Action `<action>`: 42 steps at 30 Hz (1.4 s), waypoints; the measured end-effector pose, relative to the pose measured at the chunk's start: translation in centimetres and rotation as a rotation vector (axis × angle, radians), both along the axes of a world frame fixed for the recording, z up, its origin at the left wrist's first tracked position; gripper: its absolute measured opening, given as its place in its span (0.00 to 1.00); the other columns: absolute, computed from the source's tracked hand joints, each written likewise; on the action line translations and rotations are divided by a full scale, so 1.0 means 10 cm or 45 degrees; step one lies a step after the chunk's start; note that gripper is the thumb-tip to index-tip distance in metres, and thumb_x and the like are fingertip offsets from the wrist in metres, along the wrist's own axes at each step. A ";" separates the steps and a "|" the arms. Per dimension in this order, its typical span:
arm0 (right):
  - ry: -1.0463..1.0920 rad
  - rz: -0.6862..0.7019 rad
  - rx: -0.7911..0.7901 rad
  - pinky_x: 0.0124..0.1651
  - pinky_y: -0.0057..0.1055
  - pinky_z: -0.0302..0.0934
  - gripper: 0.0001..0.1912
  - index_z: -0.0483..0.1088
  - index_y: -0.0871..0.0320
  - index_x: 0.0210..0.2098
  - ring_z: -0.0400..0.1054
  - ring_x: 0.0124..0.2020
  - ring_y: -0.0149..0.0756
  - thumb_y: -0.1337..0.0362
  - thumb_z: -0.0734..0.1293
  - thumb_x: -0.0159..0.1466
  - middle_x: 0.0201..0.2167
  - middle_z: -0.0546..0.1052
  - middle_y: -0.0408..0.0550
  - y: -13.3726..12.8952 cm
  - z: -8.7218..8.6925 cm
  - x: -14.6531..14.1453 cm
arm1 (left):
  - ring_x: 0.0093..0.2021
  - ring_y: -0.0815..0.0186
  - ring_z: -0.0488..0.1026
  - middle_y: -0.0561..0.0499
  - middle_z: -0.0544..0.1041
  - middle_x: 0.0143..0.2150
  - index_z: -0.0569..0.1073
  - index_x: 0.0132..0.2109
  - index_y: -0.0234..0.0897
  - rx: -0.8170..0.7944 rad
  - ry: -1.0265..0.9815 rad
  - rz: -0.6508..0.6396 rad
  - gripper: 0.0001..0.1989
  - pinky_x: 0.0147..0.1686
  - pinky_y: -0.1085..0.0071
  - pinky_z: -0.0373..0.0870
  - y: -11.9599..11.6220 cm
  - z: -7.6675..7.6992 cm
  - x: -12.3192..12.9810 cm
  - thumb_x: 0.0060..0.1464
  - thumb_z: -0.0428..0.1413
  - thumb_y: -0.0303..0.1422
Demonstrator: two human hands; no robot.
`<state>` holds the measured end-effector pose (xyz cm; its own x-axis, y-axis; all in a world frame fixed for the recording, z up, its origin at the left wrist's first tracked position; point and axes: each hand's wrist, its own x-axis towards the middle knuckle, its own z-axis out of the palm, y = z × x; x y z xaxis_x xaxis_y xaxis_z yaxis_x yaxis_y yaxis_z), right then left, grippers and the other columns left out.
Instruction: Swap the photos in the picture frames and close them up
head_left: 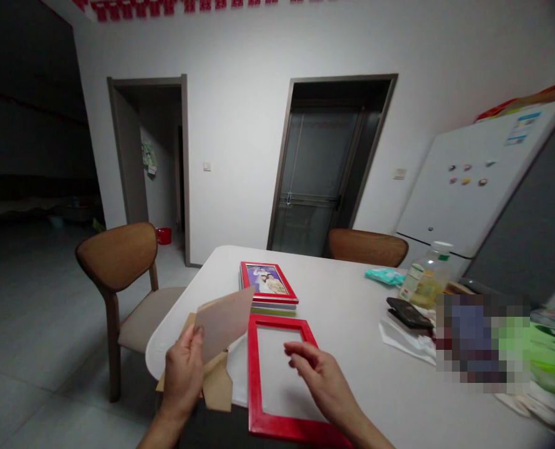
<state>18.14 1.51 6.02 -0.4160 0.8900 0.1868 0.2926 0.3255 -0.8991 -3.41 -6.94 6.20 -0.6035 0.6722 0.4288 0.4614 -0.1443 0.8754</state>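
Observation:
My left hand [184,365] grips a pale rectangular card [226,321] between thumb and fingers, tilted above the table's near left corner. Beneath that hand lies a brown backing board [219,381], partly hidden by it. My right hand [322,377] hovers over a red picture frame [255,380], its fingers loosely bent and slightly apart, with nothing visible in them. The frame lies flat near the table edge, and the white tabletop or a white sheet shows through its opening. Just beyond sits a stack of picture frames, topped by a red-framed photo [268,280].
The white table [352,349] has rounded corners. To its right are a clear bottle [427,274], a black phone-like device [409,313], a teal packet [384,277] and a green pack [551,355]. Wooden chairs stand at the left [118,255] and far side [368,246].

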 end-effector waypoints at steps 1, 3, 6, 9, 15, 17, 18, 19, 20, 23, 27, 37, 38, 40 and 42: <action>0.094 0.089 -0.208 0.34 0.31 0.61 0.16 0.68 0.61 0.37 0.67 0.32 0.35 0.59 0.59 0.53 0.33 0.73 0.51 -0.07 0.01 -0.10 | 0.38 0.59 0.73 0.48 0.77 0.34 0.69 0.40 0.34 0.054 -0.231 0.015 0.16 0.36 0.67 0.70 0.02 0.05 0.03 0.52 0.45 0.40; 0.326 0.137 -0.587 0.29 0.29 0.61 0.20 0.66 0.62 0.40 0.68 0.29 0.33 0.56 0.60 0.52 0.32 0.73 0.50 -0.17 -0.03 -0.27 | 0.37 0.60 0.73 0.48 0.77 0.33 0.68 0.40 0.34 0.168 -0.648 -0.070 0.18 0.35 0.67 0.70 0.07 0.08 0.18 0.49 0.48 0.44; 0.722 -0.009 -0.771 0.32 0.30 0.63 0.21 0.63 0.60 0.41 0.69 0.32 0.34 0.54 0.58 0.53 0.34 0.73 0.50 -0.16 -0.13 -0.38 | 0.36 0.59 0.73 0.47 0.77 0.34 0.67 0.43 0.34 0.205 -1.072 -0.312 0.22 0.36 0.65 0.70 0.08 -0.05 0.55 0.45 0.51 0.45; 0.778 -0.147 -0.585 0.33 0.30 0.63 0.17 0.64 0.58 0.39 0.69 0.36 0.37 0.60 0.56 0.52 0.35 0.74 0.48 0.01 -0.14 -0.22 | 0.41 0.57 0.71 0.41 0.75 0.40 0.65 0.47 0.31 0.112 -1.076 -0.513 0.25 0.41 0.63 0.67 0.06 -0.23 0.81 0.44 0.54 0.42; 0.337 -0.128 -0.637 0.26 0.30 0.62 0.22 0.66 0.62 0.41 0.70 0.25 0.38 0.67 0.55 0.47 0.25 0.76 0.50 0.39 -0.10 0.29 | 0.53 0.57 0.60 0.38 0.63 0.53 0.59 0.53 0.30 -0.193 -0.262 -0.531 0.28 0.52 0.61 0.56 -0.05 -0.39 0.74 0.42 0.52 0.29; 0.226 -0.114 -0.603 0.24 0.29 0.61 0.24 0.66 0.63 0.41 0.69 0.23 0.37 0.68 0.54 0.46 0.24 0.76 0.50 0.46 -0.14 0.33 | 0.54 0.57 0.59 0.39 0.63 0.54 0.63 0.50 0.32 -0.272 0.069 -0.595 0.26 0.54 0.60 0.54 -0.07 -0.44 0.73 0.39 0.51 0.25; 0.143 -0.119 -0.545 0.24 0.29 0.61 0.24 0.66 0.63 0.42 0.69 0.22 0.37 0.68 0.53 0.46 0.23 0.75 0.50 0.49 -0.16 0.31 | 0.54 0.56 0.59 0.39 0.63 0.54 0.65 0.49 0.32 -0.290 0.195 -0.634 0.26 0.53 0.60 0.55 -0.08 -0.46 0.74 0.37 0.51 0.24; 0.053 -0.126 -0.478 0.24 0.29 0.60 0.24 0.66 0.64 0.42 0.69 0.21 0.36 0.68 0.52 0.46 0.23 0.75 0.50 0.51 -0.18 0.29 | 0.54 0.56 0.59 0.39 0.63 0.54 0.65 0.48 0.33 -0.300 0.297 -0.668 0.26 0.53 0.60 0.56 -0.08 -0.47 0.75 0.35 0.51 0.23; -0.032 -0.130 -0.411 0.24 0.28 0.60 0.25 0.66 0.64 0.42 0.69 0.21 0.36 0.68 0.51 0.47 0.22 0.75 0.50 0.53 -0.20 0.25 | 0.54 0.55 0.60 0.38 0.63 0.54 0.66 0.47 0.33 -0.306 0.379 -0.698 0.26 0.52 0.59 0.57 -0.08 -0.49 0.76 0.34 0.52 0.23; -0.183 -0.140 -0.271 0.25 0.27 0.60 0.25 0.66 0.66 0.42 0.69 0.23 0.35 0.68 0.49 0.49 0.24 0.75 0.50 0.57 -0.22 0.14 | 0.54 0.55 0.59 0.37 0.63 0.54 0.66 0.46 0.32 -0.340 0.549 -0.745 0.26 0.50 0.58 0.59 -0.06 -0.48 0.79 0.33 0.52 0.22; -0.357 -0.184 -0.110 0.30 0.26 0.59 0.22 0.67 0.65 0.38 0.69 0.30 0.36 0.69 0.50 0.50 0.28 0.75 0.51 0.61 -0.21 0.07 | 0.53 0.53 0.60 0.35 0.63 0.53 0.67 0.44 0.28 -0.466 0.713 -0.796 0.25 0.51 0.58 0.58 -0.05 -0.41 0.78 0.32 0.52 0.20; -0.966 -0.357 0.296 0.35 0.36 0.55 0.16 0.66 0.63 0.36 0.65 0.35 0.45 0.63 0.58 0.51 0.35 0.70 0.58 0.57 -0.26 0.03 | 0.51 0.55 0.63 0.42 0.68 0.50 0.65 0.45 0.34 -0.463 1.018 -0.785 0.21 0.52 0.55 0.56 0.03 -0.62 0.78 0.39 0.56 0.26; -1.019 -0.361 0.332 0.35 0.35 0.56 0.17 0.65 0.62 0.39 0.65 0.34 0.44 0.62 0.58 0.52 0.36 0.70 0.57 0.56 -0.27 0.03 | 0.51 0.56 0.62 0.42 0.68 0.50 0.65 0.45 0.34 -0.460 1.032 -0.785 0.21 0.52 0.56 0.56 0.03 -0.62 0.77 0.40 0.56 0.27; -1.075 -0.342 0.424 0.35 0.33 0.57 0.20 0.62 0.60 0.44 0.65 0.34 0.41 0.62 0.57 0.53 0.36 0.69 0.54 0.51 -0.29 0.06 | 0.52 0.56 0.61 0.42 0.67 0.52 0.64 0.47 0.35 -0.451 1.053 -0.803 0.21 0.52 0.57 0.56 -0.01 -0.59 0.70 0.42 0.55 0.28; -1.031 -0.275 0.532 0.39 0.34 0.57 0.22 0.61 0.60 0.47 0.64 0.38 0.41 0.60 0.58 0.54 0.39 0.69 0.54 0.47 -0.34 0.12 | 0.54 0.56 0.58 0.43 0.64 0.54 0.62 0.49 0.38 -0.459 1.077 -0.835 0.23 0.52 0.56 0.56 -0.09 -0.53 0.56 0.43 0.55 0.30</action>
<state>19.33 6.19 2.60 -0.3930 0.8891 0.2346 0.8703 0.4420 -0.2171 2.16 -7.87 0.92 0.3037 0.9196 0.2490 0.8539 -0.3787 0.3570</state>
